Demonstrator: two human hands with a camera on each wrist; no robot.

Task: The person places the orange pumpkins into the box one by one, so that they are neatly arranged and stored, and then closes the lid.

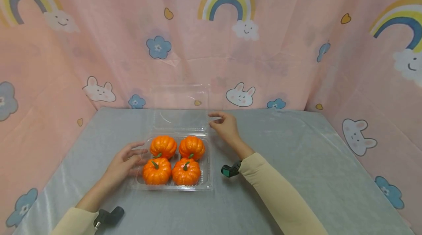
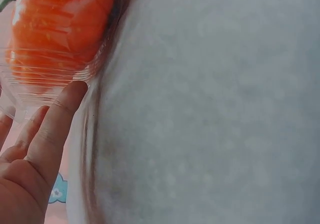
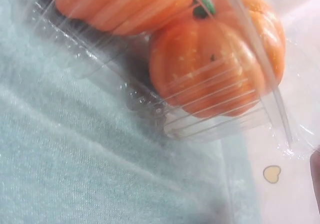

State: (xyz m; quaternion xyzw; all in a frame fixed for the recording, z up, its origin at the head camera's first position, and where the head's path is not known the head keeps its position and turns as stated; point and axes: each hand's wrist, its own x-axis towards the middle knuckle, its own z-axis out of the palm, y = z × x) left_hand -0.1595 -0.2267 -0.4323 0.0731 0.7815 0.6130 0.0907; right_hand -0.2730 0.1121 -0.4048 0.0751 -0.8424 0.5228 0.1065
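Observation:
A clear plastic clamshell box (image 1: 206,187) sits on the cloth-covered table with several orange toy pumpkins (image 1: 186,172) inside, in two rows. Its transparent lid (image 1: 181,117) is raised at the back, leaning away from the pumpkins. My left hand (image 1: 123,161) lies along the box's left side, fingers loosely extended; in the left wrist view a fingertip (image 2: 77,89) meets the ribbed wall. Beside the lid's right edge is my right hand (image 1: 225,127), its thumb and index fingertips right at that edge with a gap between them. The right wrist view shows pumpkins (image 3: 205,69) through the clear wall.
Grey cloth (image 1: 296,161) covers the table. A pink curtain (image 1: 283,59) printed with rainbows and rabbits hangs behind and along both sides. Dark wrist cameras (image 1: 230,169) are strapped at both cream sleeves (image 1: 273,191).

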